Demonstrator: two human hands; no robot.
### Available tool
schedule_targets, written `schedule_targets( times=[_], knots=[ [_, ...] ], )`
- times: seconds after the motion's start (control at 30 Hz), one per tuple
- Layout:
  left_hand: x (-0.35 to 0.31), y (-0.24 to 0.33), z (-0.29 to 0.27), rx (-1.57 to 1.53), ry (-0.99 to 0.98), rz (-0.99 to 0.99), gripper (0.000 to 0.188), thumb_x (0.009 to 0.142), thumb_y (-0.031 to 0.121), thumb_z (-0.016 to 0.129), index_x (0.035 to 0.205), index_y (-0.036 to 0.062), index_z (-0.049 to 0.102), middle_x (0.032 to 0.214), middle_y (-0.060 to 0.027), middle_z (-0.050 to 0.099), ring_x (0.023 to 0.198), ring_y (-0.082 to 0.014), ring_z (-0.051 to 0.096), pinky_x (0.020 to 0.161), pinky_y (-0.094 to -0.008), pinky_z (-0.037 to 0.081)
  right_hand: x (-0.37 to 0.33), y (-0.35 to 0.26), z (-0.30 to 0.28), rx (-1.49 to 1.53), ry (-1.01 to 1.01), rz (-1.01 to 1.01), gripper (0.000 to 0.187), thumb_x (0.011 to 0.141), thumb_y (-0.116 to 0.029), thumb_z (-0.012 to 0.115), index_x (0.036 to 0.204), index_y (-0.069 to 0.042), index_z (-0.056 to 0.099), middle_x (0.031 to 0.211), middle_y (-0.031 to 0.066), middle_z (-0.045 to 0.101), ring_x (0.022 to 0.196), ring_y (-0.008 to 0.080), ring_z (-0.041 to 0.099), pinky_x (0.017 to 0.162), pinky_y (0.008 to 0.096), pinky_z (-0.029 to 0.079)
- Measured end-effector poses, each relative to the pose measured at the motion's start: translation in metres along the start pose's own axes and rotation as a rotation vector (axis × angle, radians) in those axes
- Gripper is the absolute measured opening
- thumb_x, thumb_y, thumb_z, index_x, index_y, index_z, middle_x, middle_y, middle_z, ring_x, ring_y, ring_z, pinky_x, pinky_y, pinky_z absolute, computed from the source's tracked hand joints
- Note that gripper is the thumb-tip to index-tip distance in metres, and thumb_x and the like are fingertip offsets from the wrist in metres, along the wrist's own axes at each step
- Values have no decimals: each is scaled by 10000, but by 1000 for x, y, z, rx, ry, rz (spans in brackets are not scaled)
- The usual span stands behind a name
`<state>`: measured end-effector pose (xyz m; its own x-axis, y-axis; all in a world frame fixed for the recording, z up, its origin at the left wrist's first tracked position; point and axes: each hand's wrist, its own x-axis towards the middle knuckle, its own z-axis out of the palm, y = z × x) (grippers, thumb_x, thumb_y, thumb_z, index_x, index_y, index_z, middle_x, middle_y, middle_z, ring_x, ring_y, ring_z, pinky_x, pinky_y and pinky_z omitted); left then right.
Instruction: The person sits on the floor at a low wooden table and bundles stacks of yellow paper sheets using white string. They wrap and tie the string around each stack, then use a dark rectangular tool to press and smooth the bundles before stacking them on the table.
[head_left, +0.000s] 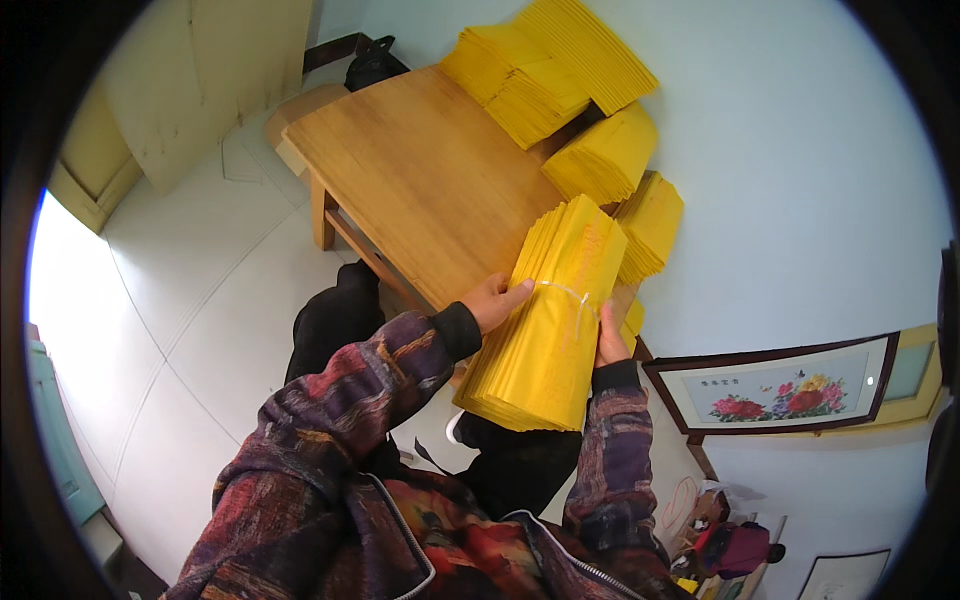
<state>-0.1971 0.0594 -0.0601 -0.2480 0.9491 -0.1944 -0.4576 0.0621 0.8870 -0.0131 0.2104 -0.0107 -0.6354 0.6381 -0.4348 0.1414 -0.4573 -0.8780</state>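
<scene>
Between my two hands is a thick bundle of folded yellow paper, tied round its middle with a thin white string. My left hand grips its left side close to the string, thumb on top. On the opposite side, my right hand presses against the bundle's edge, some of its fingers hidden. The bundle is tilted, its far end over the near end of a wooden table and its near end above my legs.
More yellow bundles are piled along the table's wall side, and others stand nearer to me. A black bag lies beyond the table's far end. A framed flower picture is at the right.
</scene>
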Motion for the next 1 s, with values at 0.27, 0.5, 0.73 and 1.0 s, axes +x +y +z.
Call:
schedule_targets(
  times=[0.27, 0.5, 0.73, 1.0],
  knots=[
    [-3, -2, 29, 59, 113, 137, 784, 761, 357, 729, 1303, -38, 322, 1196, -147, 518, 1049, -219, 540, 892, -315, 454, -14, 11, 22, 147, -18, -30, 541, 901, -435, 512, 1278, -54, 443, 1197, 97, 551, 1012, 214, 567, 853, 338, 479],
    [-64, 64, 63, 476, 81, 539, 1015, 706, 182, 765, 1420, -22, 73, 1397, -164, 289, 1303, -238, 283, 1074, -334, 232, -76, -31, 46, 168, -210, -593, 697, 802, -445, 664, 1308, -48, 394, 1204, 59, 518, 1074, 186, 511, 910, 329, 428],
    [-46, 138, 61, 522, -152, 887, 1144, 613, 109, 798, 1426, -12, 3, 1415, -226, 218, 1334, -340, 204, 1093, -390, 200, -91, -101, 43, -287, -307, -865, 724, 747, -385, 748, 1294, -56, 406, 1181, 29, 527, 1083, 165, 498, 902, 312, 422],
    [-13, 78, 19, 648, -196, 741, 1078, 649, 56, 724, 1435, 11, -13, 1459, -195, 171, 1360, -289, 174, 1089, -338, 203, -61, -44, 31, -1430, 153, -1208, 511, 846, -220, 643, 1295, -70, 449, 1279, 73, 510, 1170, 225, 468, 993, 342, 365]
  ],
)
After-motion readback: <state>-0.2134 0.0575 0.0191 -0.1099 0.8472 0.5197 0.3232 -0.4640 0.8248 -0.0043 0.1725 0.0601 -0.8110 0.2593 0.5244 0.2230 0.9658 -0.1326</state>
